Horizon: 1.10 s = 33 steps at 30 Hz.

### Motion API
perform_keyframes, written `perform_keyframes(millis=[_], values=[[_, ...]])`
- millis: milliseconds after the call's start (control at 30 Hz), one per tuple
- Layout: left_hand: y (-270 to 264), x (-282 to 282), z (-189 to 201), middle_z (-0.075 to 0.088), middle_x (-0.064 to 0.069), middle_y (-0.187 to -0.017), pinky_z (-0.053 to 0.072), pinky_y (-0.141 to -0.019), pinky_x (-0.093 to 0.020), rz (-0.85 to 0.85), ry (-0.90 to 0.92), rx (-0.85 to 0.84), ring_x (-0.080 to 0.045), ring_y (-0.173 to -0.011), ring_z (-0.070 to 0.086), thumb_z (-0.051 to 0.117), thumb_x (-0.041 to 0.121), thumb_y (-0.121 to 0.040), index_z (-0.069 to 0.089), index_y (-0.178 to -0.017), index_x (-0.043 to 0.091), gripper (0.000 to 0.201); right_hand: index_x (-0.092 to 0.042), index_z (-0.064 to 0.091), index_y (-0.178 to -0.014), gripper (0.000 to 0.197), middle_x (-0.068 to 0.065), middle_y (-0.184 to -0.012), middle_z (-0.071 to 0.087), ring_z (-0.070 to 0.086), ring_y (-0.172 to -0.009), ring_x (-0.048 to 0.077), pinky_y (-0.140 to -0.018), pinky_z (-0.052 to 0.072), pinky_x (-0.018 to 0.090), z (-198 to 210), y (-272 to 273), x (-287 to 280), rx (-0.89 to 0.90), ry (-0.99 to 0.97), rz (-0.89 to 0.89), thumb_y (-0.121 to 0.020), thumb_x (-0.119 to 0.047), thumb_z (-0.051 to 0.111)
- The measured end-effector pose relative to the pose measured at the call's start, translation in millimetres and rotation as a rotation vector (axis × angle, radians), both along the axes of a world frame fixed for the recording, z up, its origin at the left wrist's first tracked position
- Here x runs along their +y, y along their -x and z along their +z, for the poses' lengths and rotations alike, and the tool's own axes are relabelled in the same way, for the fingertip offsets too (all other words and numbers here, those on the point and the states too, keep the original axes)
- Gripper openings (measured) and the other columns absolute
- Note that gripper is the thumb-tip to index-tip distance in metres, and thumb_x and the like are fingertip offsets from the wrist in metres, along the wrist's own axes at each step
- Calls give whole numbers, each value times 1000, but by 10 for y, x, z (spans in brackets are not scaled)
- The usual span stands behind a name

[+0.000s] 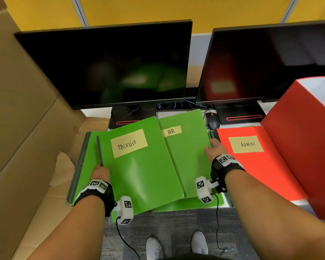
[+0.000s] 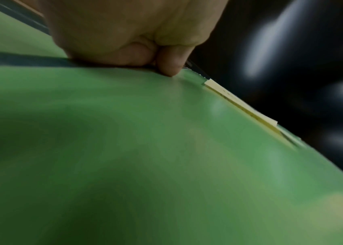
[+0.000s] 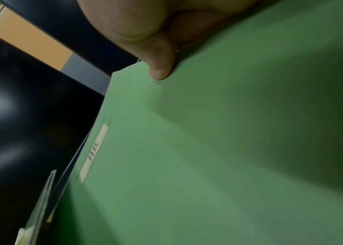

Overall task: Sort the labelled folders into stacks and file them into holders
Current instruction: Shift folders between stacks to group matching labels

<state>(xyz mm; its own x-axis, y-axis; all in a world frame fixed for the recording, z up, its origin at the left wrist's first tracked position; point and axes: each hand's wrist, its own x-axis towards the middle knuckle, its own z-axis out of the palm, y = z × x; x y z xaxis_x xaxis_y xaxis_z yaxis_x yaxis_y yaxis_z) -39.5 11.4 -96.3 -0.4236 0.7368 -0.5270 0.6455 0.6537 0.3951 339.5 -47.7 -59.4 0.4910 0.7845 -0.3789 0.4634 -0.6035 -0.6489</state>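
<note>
Yellow partition wall (image 1: 158, 8) with grey metal dividers behind white desk (image 1: 96, 111). Two dark switched-off monitors (image 1: 109, 66) side by side. Tall brown cardboard sheet (image 1: 17, 102) at left. Grey-blue carpet floor (image 1: 173, 222) below.

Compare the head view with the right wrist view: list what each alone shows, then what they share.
Only the head view shows the green plastic folder labelled TASKLIST in the left hand, the red folder labelled ADMIN, the tall red file holder, the black computer mouse and the brown cardboard box.

Only the right wrist view shows the thumb pressed onto the cover near its edge.

Both show the green folder labelled HR held by the right hand, and the black monitors.
</note>
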Motion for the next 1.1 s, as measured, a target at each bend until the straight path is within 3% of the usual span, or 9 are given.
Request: perform_keyframes(millis=[67, 200, 367, 467, 567, 700, 800, 967, 1100], values=[[106, -5, 67, 48, -30, -133, 38, -86, -37, 18, 15, 20, -42, -119, 49, 37, 1, -97, 44, -131, -11, 37, -9, 49, -129, 39, 18, -115, 59, 54, -87, 25, -74, 41, 25, 21, 46, 33, 32, 20, 23, -90, -7, 47], [319, -47, 129, 46, -30, -135, 39, -98, -41, 11, 21, 41, -41, -122, 48, 36, 4, -99, 48, -128, -14, 36, -10, 36, -142, 49, 17, -134, 49, 53, -116, 30, -89, 41, 26, 87, 232, 87, 79, 78, 51, -94, -9, 46], [594, -169, 216, 49, -31, -133, 37, -101, -41, -30, -16, 73, -40, -123, 48, 37, 5, -101, 53, -123, -15, 34, -9, 44, -135, 42, 20, -122, 57, 58, -106, 33, -77, 43, 25, 66, 641, 162, 160, 52, 107, -93, -3, 46], [735, -273, 328, 49, -30, -134, 36, -103, -41, 15, -25, 61, -39, -125, 47, 35, 4, -101, 51, -126, -14, 35, -12, 48, -132, 43, 15, -106, 61, 54, -83, 24, -69, 40, 22, -4, 880, 245, 192, 31, 136, -91, -2, 46], [946, -306, 284, 49, -28, -135, 36, -104, -39, 8, -21, 76, -37, -125, 48, 32, 5, -103, 52, -128, -11, 36, -15, 49, -133, 46, 14, -113, 62, 51, -82, 20, -60, 37, 20, -49, 1092, 337, 211, 31, 161, -90, 0, 46], [1207, -260, 211, 50, -31, -132, 38, -104, -47, 38, -19, 78, -42, -121, 50, 37, 2, -100, 48, -130, -12, 35, -16, 50, -133, 46, 11, -111, 61, 55, -85, 22, -60, 42, 19, -81, 1433, 451, 260, 22, 151, -90, -1, 47], [1318, -229, 213, 51, -30, -131, 39, -102, -42, -13, 38, 113, -40, -121, 50, 35, 3, -101, 51, -127, -12, 35, -14, 49, -133, 44, 11, -120, 57, 59, -101, 28, -77, 43, 21, -154, 1661, 503, 243, 114, 201, -89, -6, 50], [1367, -169, 228, 52, -29, -130, 38, -96, -33, -78, 91, 118, -36, -121, 51, 35, 8, -102, 54, -123, -13, 35, -7, 53, -122, 38, 14, -115, 58, 58, -95, 27, -84, 48, 30, -267, 1828, 558, 177, 228, 274, -84, -6, 51], [1342, -120, 224, 51, -28, -133, 37, -100, -34, -81, 112, 137, -35, -124, 49, 34, 8, -102, 53, -126, -11, 35, -23, 44, -126, 51, 4, -100, 53, 60, -84, 26, -79, 56, 38, -258, 1991, 606, 329, 154, 178, -82, -2, 59]])
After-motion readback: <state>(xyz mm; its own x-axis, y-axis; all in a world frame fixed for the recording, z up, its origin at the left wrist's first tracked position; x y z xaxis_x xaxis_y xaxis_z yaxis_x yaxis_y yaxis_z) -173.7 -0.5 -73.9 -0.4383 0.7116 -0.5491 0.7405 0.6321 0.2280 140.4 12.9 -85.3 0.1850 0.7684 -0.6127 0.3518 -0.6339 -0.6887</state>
